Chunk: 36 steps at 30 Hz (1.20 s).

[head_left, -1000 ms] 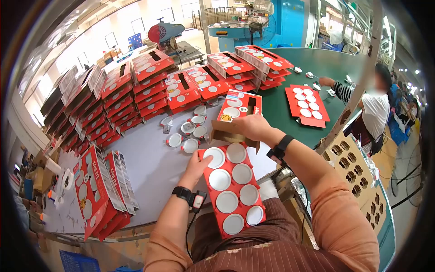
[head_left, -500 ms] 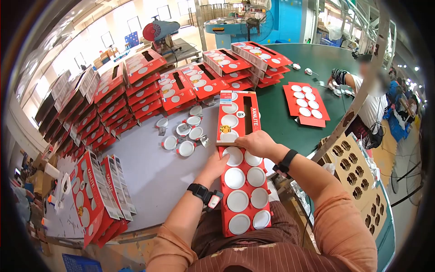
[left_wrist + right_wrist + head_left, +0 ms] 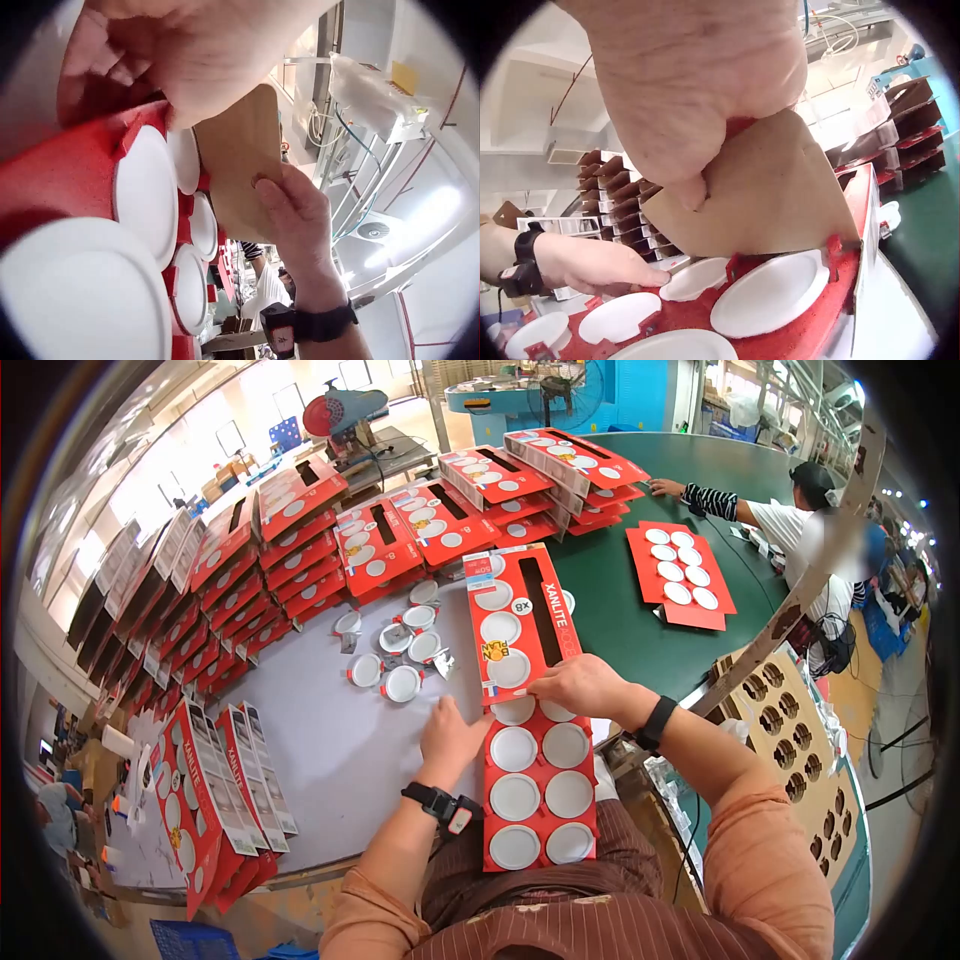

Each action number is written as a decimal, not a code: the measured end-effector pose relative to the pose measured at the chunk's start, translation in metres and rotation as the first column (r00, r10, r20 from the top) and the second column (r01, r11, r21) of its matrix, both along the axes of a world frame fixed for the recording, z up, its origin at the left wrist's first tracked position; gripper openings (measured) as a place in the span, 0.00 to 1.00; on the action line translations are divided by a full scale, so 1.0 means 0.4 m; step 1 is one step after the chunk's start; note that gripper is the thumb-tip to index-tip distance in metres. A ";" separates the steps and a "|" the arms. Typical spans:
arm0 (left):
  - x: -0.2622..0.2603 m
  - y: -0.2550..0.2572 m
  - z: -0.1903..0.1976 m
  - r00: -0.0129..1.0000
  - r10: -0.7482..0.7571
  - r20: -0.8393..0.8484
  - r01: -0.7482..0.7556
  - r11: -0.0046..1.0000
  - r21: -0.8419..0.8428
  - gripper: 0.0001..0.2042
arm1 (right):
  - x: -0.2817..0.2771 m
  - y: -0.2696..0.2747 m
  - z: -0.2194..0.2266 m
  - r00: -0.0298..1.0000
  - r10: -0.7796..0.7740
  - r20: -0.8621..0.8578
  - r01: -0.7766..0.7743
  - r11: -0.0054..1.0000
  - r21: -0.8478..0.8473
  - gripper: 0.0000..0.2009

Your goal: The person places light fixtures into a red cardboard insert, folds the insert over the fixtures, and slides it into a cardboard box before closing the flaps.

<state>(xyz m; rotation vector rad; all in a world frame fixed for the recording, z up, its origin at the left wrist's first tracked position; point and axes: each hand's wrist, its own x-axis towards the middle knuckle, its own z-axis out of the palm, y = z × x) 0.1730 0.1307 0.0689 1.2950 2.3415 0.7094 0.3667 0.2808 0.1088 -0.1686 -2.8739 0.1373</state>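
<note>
A red card tray point(image 3: 541, 830) with white round downlights point(image 3: 514, 796) in two rows lies lengthwise over the lap and table edge. Its far end is hidden under the near end of a red XANLITE carton point(image 3: 500, 628). My right hand point(image 3: 590, 690) pinches the carton's near end flap point(image 3: 757, 195), thumb on its brown inner face. Along the tray's left side, my left hand point(image 3: 452, 740) has its fingers loosely bent and its thumb at the tray edge. In the right wrist view, that left hand point(image 3: 592, 262) touches the edge beside a downlight.
Loose downlights point(image 3: 403, 683) lie on the pale table left of the carton. Stacked red cartons point(image 3: 300, 575) line the back and left; more point(image 3: 200, 790) stand front left. A filled tray point(image 3: 682, 575) lies on the green table, near another person point(image 3: 800, 530). A metal post rises at right.
The carton has swung from a tilt to lie in line with the tray, and now covers the tray's far end. My left thumb has slid off the tray's face to its side edge.
</note>
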 end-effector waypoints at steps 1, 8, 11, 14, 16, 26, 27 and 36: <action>0.002 0.006 -0.014 0.983 0.073 -0.171 -0.020 0.956 0.294 0.20 | 0.004 -0.005 0.002 1.000 -0.006 0.005 0.006 1.000 -0.004 0.13; -0.068 0.104 -0.089 0.875 -0.480 0.064 0.404 0.796 0.450 0.12 | 0.151 -0.103 -0.022 0.574 -0.767 -0.286 0.497 0.604 -0.622 0.12; -0.077 0.106 -0.078 0.850 -0.510 0.130 0.399 0.785 0.473 0.12 | 0.173 -0.123 -0.144 0.606 -0.779 0.162 0.583 0.297 -0.756 0.19; -0.088 0.115 -0.063 0.809 -0.553 0.201 0.429 0.788 0.442 0.12 | 0.107 -0.126 -0.164 0.630 -0.748 0.209 0.532 0.219 -0.818 0.26; -0.099 0.107 -0.045 0.789 -0.560 0.251 0.439 0.801 0.408 0.12 | 0.059 -0.121 -0.164 0.544 -0.794 0.269 0.685 0.236 -0.689 0.26; -0.130 0.016 0.054 0.782 -0.547 0.298 0.498 0.837 0.229 0.14 | 0.057 -0.136 -0.191 0.553 -0.729 0.403 0.434 -0.161 -0.886 0.28; -0.127 0.012 0.058 0.786 -0.533 0.313 0.487 0.846 0.219 0.14 | 0.063 -0.144 -0.180 0.571 -0.704 0.422 0.391 -0.219 -0.894 0.28; -0.057 -0.053 0.009 0.736 -0.663 0.136 0.601 0.733 0.320 0.12 | 0.126 -0.265 -0.166 0.619 -0.628 0.472 0.701 0.171 -0.692 0.29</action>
